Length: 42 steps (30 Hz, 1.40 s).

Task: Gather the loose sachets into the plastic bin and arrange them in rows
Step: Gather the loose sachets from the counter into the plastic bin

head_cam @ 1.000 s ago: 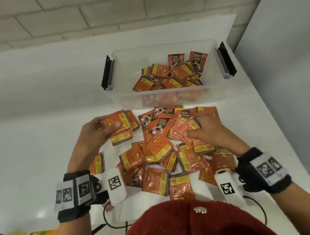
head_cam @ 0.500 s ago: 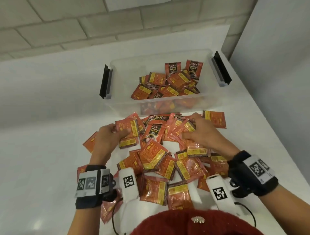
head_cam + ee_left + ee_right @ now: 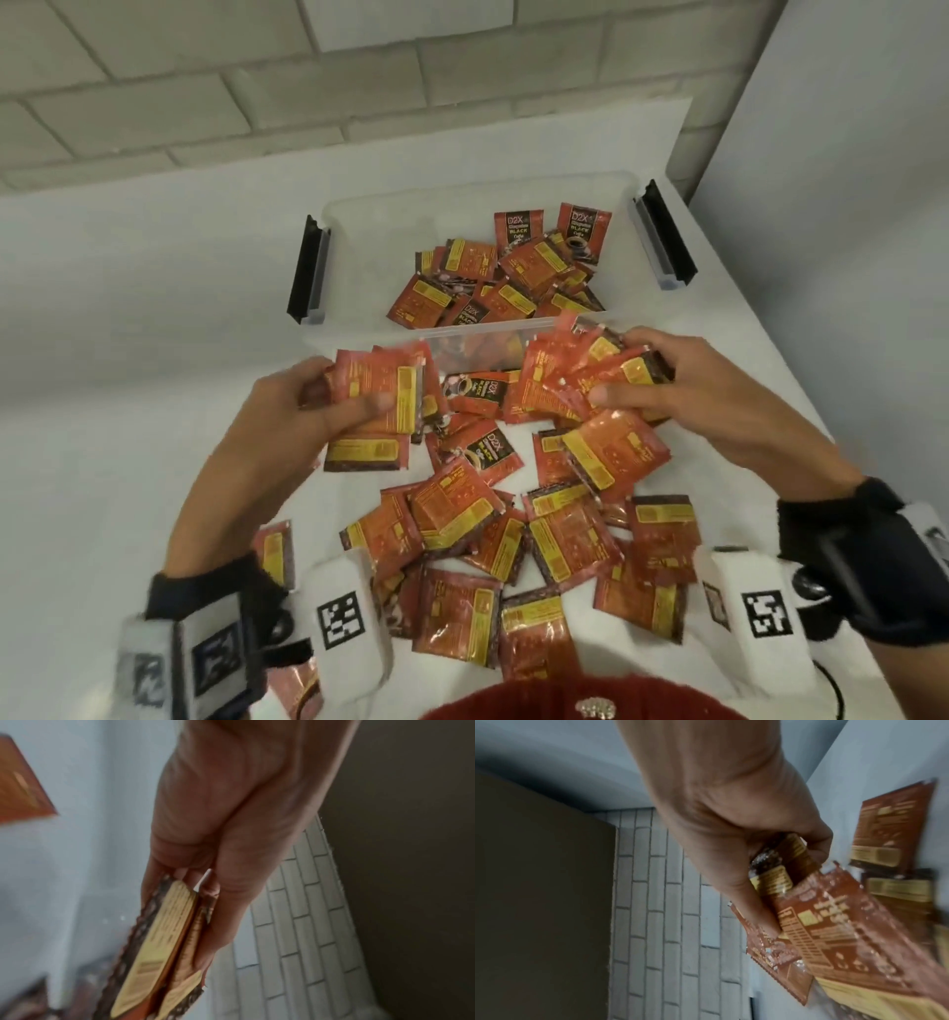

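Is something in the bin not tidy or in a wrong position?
Yes. The sachets in the plastic bin lie in a jumbled heap at its right side, overlapping at mixed angles, some face up, some face down. No rows are formed.

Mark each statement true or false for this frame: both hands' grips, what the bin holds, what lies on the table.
1. The left hand grips a stack of sachets. True.
2. The right hand is empty. False: it grips a fanned bunch of sachets.
3. The plastic bin is empty. False: a loose heap of sachets lies in its right part, not in rows.
4. Many sachets lie loose on the table. True.
5. A lid covers the bin. False: it stands open.
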### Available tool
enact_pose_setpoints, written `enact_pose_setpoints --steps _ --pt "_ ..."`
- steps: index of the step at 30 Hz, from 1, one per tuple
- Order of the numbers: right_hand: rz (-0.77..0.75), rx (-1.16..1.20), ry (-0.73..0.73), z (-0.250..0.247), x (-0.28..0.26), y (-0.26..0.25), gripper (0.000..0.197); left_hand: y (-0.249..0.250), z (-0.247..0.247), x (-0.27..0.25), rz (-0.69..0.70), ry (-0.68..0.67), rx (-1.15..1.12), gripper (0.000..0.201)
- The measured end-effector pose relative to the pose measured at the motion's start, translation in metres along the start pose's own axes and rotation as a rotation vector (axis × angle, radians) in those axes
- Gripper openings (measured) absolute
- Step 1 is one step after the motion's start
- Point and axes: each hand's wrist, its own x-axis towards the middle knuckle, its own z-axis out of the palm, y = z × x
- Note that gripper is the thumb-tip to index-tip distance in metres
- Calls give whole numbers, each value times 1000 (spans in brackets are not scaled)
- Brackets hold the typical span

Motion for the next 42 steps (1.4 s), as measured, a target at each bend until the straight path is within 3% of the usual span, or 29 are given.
enact_pose_setpoints --steps 4,10,16,19,21,23,25,28,30,33,37,39,42 --pt "-71 119 6 -16 6 -33 48 42 7 0 153 -36 -89 33" --pt "-137 217 135 -27 60 -78 44 80 40 60 292 15 -114 17" --pt "-28 96 170 -17 125 -72 37 92 72 126 112 -110 -110 15" --pt "7 20 175 -11 140 -61 22 86 81 142 33 -196 -74 24" --pt "-2 -33 189 -9 146 -55 33 82 83 149 3 -215 -25 34" --pt "-17 -100 224 -9 152 -51 61 80 83 152 -18 -216 42 53" --pt "-29 -131 249 -10 153 -50 69 79 82 153 -45 -220 102 62" --pt "-23 -204 236 -14 149 -53 73 82 79 146 -77 -191 153 63" --pt "-47 -251 241 -17 138 -58 72 82 74 139 -17 -131 288 71" --pt "-154 -311 289 -25 104 -67 44 81 57 121 117 -67 369 80" --pt "-204 -214 310 -40 44 -53 15 70 21 65 226 4 305 40" --pt "-137 -236 297 -46 22 -31 15 51 2 33 232 29 335 27" --pt "26 -465 292 -50 10 15 30 3 -22 7 93 128 480 25"
